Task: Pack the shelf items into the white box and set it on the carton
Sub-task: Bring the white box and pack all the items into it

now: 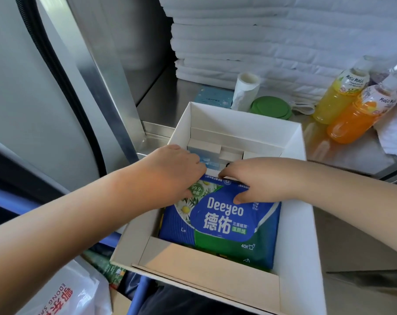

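The white box [293,223] stands open with its flaps up. Its far end is on the steel shelf [161,96]; I cannot tell what carries the near end. Inside, a blue and green wipes pack [227,226] printed "Deeyeo" fills the near part, tilted with its far edge raised. Beyond it, against the far wall, sit small white cartons [229,153] and 1 pale blue carton [197,154].

Both hands grip the pack at its far edge. The left hand [177,169] curls its fingers over that edge. The right hand [254,180] does the same, and its thumb presses on the printed face.

Behind the box, on the shelf, stand a paper roll [245,89], a flat green lid [270,108] and a pale blue tissue packet [213,96]. To the right lean 2 drink bottles, 1 yellow [340,96] and 1 orange [361,117], touching each other, with crumpled white wrapping [393,137] just beside them. A tall stack of folded white cloths [284,37] fills the back of the shelf.

Lower left, below the box, lie a white plastic bag with red print [63,292] and green packaging [106,267]. A metal upright [97,76] rises at the shelf's left side.
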`<control>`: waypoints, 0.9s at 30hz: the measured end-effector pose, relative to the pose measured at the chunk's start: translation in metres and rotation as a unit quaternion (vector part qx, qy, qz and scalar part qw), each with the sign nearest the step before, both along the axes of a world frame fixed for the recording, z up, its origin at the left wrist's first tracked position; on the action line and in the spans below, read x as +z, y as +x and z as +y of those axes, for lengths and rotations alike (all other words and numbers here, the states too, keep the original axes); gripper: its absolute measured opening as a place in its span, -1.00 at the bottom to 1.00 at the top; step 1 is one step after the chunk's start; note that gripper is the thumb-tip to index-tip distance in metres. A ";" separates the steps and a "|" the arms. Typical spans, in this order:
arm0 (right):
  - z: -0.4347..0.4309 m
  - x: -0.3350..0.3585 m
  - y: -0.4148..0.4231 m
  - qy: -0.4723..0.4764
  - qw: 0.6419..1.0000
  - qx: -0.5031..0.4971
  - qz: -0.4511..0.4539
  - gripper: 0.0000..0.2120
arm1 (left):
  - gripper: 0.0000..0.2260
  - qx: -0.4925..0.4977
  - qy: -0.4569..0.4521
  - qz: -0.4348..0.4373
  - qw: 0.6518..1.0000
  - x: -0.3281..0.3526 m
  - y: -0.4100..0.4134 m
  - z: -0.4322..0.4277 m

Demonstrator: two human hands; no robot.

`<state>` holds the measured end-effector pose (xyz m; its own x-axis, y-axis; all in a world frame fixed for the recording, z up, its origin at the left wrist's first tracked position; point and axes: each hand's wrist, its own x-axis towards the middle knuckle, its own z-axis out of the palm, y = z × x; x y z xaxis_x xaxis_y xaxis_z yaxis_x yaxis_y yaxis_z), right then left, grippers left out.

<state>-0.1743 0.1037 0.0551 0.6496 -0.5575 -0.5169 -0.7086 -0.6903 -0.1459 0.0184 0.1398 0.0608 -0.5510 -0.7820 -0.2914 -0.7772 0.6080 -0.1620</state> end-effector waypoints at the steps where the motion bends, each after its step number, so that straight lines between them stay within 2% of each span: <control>1: 0.001 0.000 -0.004 -0.012 1.000 0.001 0.001 -0.60 | -0.70 0.001 0.003 0.013 1.000 0.001 -0.001 -0.002; 4: 0.000 0.004 -0.014 -0.011 0.999 -0.001 0.041 -0.63 | -0.89 0.000 0.006 0.042 0.999 0.006 0.002 -0.008; 9: -0.008 0.010 -0.019 -0.013 1.000 0.003 0.026 -0.81 | -0.85 0.014 -0.019 0.058 0.998 0.014 0.001 -0.011; 13: -0.025 0.036 -0.023 -0.078 0.996 -0.030 -0.022 -0.88 | -0.87 0.009 -0.137 0.089 0.987 0.026 0.007 -0.023; 17: -0.047 0.056 -0.031 -0.192 0.975 -0.066 -0.091 -0.92 | -0.81 0.026 -0.223 0.098 0.970 0.038 0.010 -0.051; 21: -0.061 0.053 -0.032 -0.261 0.954 -0.090 -0.116 -0.92 | -0.78 0.079 -0.230 0.112 0.964 0.034 0.007 -0.071; 27: -0.055 0.031 -0.038 -0.333 0.928 -0.068 -0.154 -0.79 | -0.64 0.050 -0.207 0.082 0.974 0.021 0.005 -0.075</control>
